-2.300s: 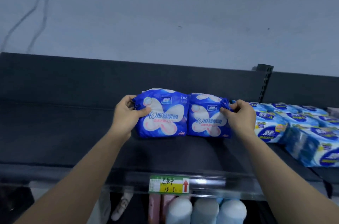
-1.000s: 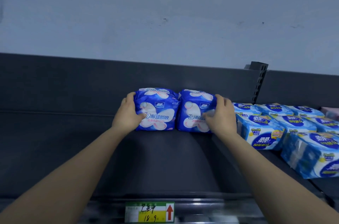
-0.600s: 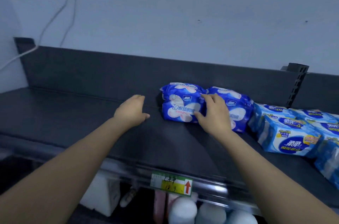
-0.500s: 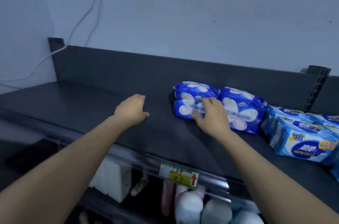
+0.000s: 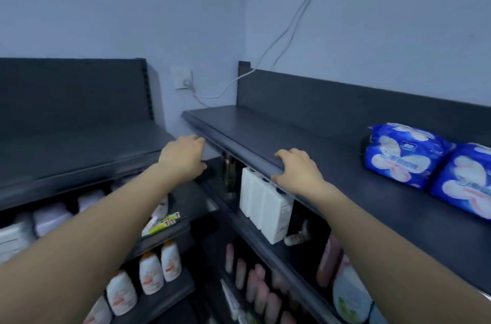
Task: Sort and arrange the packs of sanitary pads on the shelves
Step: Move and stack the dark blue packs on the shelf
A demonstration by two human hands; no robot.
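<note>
Head view: two bare forearms reach up from the bottom corners. Below them, low on the left, white bottles (image 5: 151,272) with orange labels stand in a row on a dark shelf, and pink bottles (image 5: 256,285) crowd the lower shelf to their right. White cartons (image 5: 265,204) stand side by side just under the top shelf (image 5: 265,135).

The right hand (image 5: 299,169) rests on that shelf's front edge. Its fingers (image 5: 285,155) lie relaxed and slightly spread on the top surface, the thumb sits against the front lip, and it holds nothing. The left hand (image 5: 183,157) hangs in the air near the shelf's left end with fingers loosely bent and empty. Whether its fingertips touch the shelf corner cannot be told.

Farther along the top shelf, well apart from the right hand, two blue packs (image 5: 403,155) of pads stand side by side, touching each other. The right one is cut off by the frame edge.

Beyond the left hand runs another dark shelf unit (image 5: 79,143). On the wall between the two units sits a socket (image 5: 182,78), with a white cable (image 5: 281,34) running up from it.
</note>
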